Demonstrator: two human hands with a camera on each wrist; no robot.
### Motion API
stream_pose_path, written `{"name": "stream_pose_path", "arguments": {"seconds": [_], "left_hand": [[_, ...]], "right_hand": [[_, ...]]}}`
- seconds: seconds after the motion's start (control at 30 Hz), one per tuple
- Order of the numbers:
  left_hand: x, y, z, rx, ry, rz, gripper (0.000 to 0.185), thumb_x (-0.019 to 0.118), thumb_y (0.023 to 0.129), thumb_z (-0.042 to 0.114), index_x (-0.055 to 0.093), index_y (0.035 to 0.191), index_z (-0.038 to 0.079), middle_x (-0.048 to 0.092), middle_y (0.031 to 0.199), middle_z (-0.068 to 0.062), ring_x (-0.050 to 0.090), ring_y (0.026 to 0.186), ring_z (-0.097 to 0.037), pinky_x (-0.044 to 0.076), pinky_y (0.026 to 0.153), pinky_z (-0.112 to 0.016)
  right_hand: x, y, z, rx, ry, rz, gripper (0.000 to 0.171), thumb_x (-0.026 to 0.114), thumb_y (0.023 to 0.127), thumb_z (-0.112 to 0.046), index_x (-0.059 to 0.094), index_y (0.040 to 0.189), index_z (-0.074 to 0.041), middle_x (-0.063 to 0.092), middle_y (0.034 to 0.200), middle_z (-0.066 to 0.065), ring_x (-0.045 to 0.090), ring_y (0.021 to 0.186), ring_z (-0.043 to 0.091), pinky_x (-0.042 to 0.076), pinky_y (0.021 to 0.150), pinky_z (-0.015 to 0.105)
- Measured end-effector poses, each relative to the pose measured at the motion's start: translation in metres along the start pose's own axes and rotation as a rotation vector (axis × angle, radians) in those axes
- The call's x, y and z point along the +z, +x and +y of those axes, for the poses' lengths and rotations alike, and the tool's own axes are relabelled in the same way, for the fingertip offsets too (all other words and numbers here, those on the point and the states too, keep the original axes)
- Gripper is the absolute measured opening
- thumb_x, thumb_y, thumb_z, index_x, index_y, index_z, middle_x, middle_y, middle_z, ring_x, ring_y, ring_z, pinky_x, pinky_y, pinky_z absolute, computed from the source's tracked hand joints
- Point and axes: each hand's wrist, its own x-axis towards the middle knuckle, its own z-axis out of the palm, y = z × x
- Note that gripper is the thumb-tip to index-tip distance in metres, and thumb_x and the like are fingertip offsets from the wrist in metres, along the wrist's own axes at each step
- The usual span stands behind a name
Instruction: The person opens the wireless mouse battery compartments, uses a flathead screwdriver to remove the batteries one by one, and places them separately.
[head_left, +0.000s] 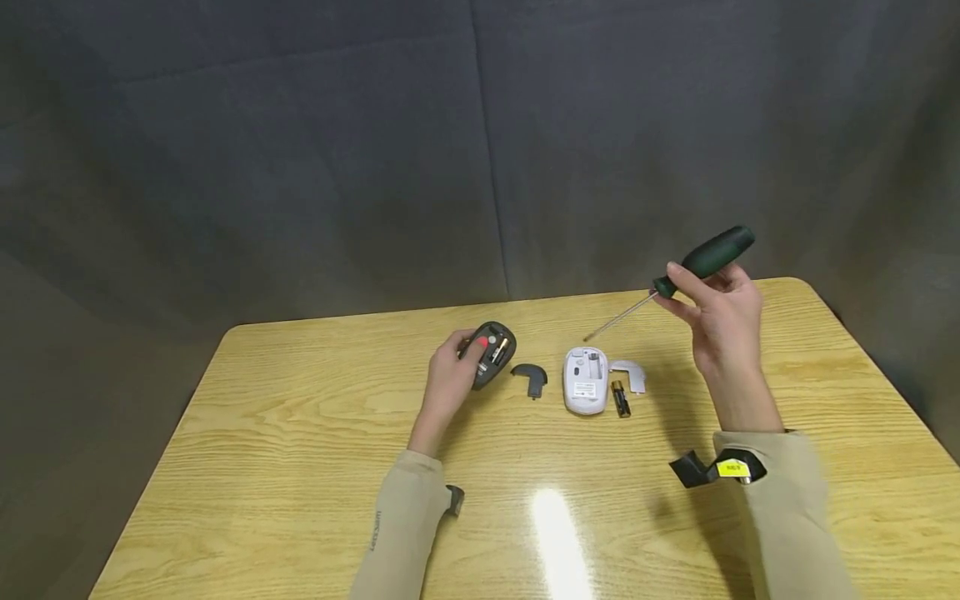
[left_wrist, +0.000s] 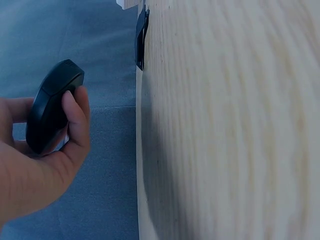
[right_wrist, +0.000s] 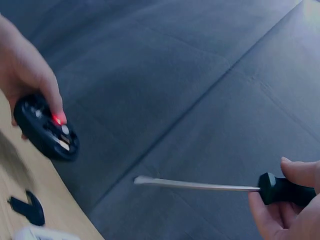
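My left hand grips a black computer mouse above the table, its underside up and its battery bay uncovered. A battery lies in that bay, and red light glows by the thumb. In my right hand is a flat-blade screwdriver with a dark green handle. Its shaft slants down to the left, with the tip over the area behind a white mouse. In the right wrist view the blade stands apart from the black mouse.
Between the two mice lies a black battery cover. A white cover and a loose battery lie right of the white mouse, whose bay is uncovered. Behind the wooden table hangs a dark curtain.
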Motion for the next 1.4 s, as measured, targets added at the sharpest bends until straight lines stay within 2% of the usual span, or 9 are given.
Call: {"name": "stream_pose_path", "arguments": {"seconds": [0.13,0.37,0.63,0.9,1.1,1.27,1.4], "left_hand": [[0.001,0.0,0.0,-0.002,0.002,-0.004,0.041,0.056,0.103,0.021,0.062,0.136,-0.003,0.065,0.121,-0.023,0.063,0.106,-0.03,0.054,0.086,-0.038],[0.002,0.0,0.002,0.012,-0.034,-0.019,0.039,0.055,0.104,0.019,0.06,0.135,-0.006,0.068,0.121,-0.024,0.067,0.109,-0.032,0.056,0.088,-0.038],[0.003,-0.001,0.001,0.02,-0.037,-0.032,0.039,0.055,0.105,0.019,0.06,0.134,-0.005,0.07,0.118,-0.022,0.068,0.107,-0.032,0.056,0.086,-0.037],[0.003,-0.002,0.002,0.017,-0.043,-0.031,0.039,0.056,0.104,0.019,0.061,0.134,-0.005,0.07,0.118,-0.022,0.067,0.106,-0.031,0.056,0.086,-0.036],[0.005,-0.002,0.002,0.022,-0.041,-0.03,0.038,0.057,0.103,0.02,0.063,0.132,-0.004,0.071,0.12,-0.022,0.068,0.108,-0.03,0.055,0.088,-0.037],[0.006,-0.001,0.002,0.028,-0.052,-0.029,0.038,0.058,0.101,0.019,0.064,0.13,-0.004,0.074,0.115,-0.02,0.07,0.102,-0.028,0.055,0.082,-0.032],[0.007,0.0,0.003,0.025,-0.061,-0.026,0.038,0.059,0.101,0.019,0.065,0.13,-0.004,0.074,0.113,-0.02,0.07,0.097,-0.026,0.054,0.077,-0.027]], "right_hand": [[0.009,-0.004,0.004,-0.012,0.008,0.01,0.026,0.079,0.088,0.003,0.062,0.107,0.001,0.054,0.112,0.013,0.069,0.095,0.019,0.06,0.075,0.035],[0.021,-0.009,0.014,-0.034,0.01,0.006,0.026,0.079,0.089,0.001,0.06,0.106,0.004,0.06,0.104,0.015,0.075,0.085,0.02,0.059,0.077,0.035],[0.029,-0.015,0.028,-0.037,-0.099,-0.083,0.023,0.074,0.094,-0.002,0.058,0.108,0.005,0.063,0.103,0.014,0.077,0.086,0.021,0.059,0.081,0.033],[0.036,-0.018,0.037,-0.042,-0.15,-0.085,0.029,0.076,0.094,-0.004,0.056,0.112,0.008,0.066,0.102,0.014,0.077,0.087,0.021,0.059,0.082,0.033],[0.039,-0.019,0.045,-0.064,-0.185,-0.092,0.023,0.075,0.094,-0.004,0.058,0.107,0.006,0.066,0.099,0.012,0.077,0.087,0.021,0.06,0.081,0.034],[0.042,-0.02,0.051,-0.077,-0.218,-0.08,0.018,0.074,0.094,-0.003,0.059,0.103,0.001,0.063,0.098,0.012,0.077,0.085,0.018,0.06,0.08,0.032],[0.044,-0.021,0.056,-0.082,-0.259,-0.07,0.021,0.074,0.095,-0.003,0.058,0.106,0.003,0.062,0.099,0.01,0.076,0.085,0.015,0.06,0.081,0.031]]}}
